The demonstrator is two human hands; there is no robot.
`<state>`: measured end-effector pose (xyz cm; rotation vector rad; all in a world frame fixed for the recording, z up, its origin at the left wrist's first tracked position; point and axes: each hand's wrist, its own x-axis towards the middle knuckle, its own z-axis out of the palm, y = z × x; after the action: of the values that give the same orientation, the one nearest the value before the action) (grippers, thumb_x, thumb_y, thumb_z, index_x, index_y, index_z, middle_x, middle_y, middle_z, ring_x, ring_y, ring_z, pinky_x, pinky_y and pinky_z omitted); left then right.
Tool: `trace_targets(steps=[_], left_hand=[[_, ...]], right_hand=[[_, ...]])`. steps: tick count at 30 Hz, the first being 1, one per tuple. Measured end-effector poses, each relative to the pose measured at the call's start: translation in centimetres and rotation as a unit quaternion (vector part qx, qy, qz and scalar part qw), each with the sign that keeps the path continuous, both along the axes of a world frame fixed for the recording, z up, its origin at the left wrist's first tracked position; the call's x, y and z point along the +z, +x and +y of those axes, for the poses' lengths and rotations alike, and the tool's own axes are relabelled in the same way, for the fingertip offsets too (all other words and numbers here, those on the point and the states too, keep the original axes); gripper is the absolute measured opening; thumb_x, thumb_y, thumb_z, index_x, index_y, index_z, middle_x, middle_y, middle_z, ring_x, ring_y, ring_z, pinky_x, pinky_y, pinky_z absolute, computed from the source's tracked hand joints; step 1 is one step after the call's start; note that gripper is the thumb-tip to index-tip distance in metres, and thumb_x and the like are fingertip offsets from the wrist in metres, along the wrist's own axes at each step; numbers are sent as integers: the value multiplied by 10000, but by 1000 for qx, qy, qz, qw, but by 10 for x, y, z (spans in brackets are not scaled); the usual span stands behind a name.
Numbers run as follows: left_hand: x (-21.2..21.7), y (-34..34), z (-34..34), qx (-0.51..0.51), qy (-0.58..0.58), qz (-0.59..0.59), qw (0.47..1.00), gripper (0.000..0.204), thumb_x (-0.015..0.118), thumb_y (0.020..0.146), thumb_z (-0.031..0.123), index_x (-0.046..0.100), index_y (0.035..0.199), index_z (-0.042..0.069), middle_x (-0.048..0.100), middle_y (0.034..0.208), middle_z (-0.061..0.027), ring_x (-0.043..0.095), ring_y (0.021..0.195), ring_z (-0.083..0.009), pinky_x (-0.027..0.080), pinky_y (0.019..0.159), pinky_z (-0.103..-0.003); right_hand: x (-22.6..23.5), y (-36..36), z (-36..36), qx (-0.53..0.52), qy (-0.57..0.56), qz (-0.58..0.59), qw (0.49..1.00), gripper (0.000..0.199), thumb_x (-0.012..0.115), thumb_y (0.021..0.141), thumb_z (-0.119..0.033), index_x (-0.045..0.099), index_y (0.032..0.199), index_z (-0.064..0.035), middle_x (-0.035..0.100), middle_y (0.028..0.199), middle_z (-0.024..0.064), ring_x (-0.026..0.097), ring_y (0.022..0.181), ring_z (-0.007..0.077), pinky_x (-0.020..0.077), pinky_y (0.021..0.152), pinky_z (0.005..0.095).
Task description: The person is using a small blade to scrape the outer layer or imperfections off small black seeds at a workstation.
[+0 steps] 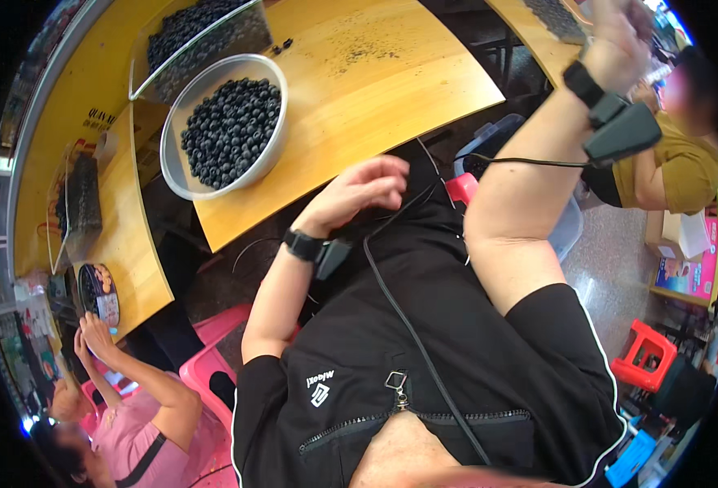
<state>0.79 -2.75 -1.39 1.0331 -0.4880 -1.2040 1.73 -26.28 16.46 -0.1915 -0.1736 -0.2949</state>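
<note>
Two hands show, both lifted off the desk (359,89). The left hand (359,189) hangs above the person's lap, just off the near edge of the wooden desk, fingers loosely curled and grasping nothing; a black band sits on its wrist. The right hand (619,37) is raised high at the upper right, its fingers drawn in, but whether they hold anything cannot be told. A black band and a small black box with a cable ride on that wrist. A wide metal bowl (181,175) heaped with small dark round fruit rests on the desk, up and to the left of the left hand and well apart from it. Behind the bowl stands a clear bin (204,37) of the same fruit. Another person in pink (159,423) sits at lower left.
</note>
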Motion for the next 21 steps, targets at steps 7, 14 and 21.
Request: trace_targets(steps=[7, 14, 21], left_hand=[[-31, 6, -94, -54, -82, -455, 885, 327, 616, 908, 170, 567, 1215, 66, 496, 1273, -110, 509, 1129, -174, 438, 933, -297], [-40, 8, -39, 49, 63, -258, 963, 189, 581, 937, 142, 661, 965, -28, 646, 887, -28, 582, 825, -104, 465, 773, -240], [82, -33, 38, 173, 77, -465, 865, 168, 655, 823, 5, 701, 980, 39, 548, 707, -52, 519, 662, -147, 391, 594, -269]], right_hand=[[7, -13, -17, -58, -40, 18, 997, 146, 536, 913, -164, 596, 956, -38, 429, 619, -47, 377, 515, 59, 320, 475, 204], [0, -22, -29, -97, -69, 50, 992, 162, 536, 923, -169, 600, 990, -36, 436, 628, -48, 381, 520, 55, 321, 471, 199], [3, -28, -28, -120, -95, 65, 986, 180, 537, 934, -174, 604, 1023, -33, 443, 638, -49, 386, 525, 52, 323, 467, 193]])
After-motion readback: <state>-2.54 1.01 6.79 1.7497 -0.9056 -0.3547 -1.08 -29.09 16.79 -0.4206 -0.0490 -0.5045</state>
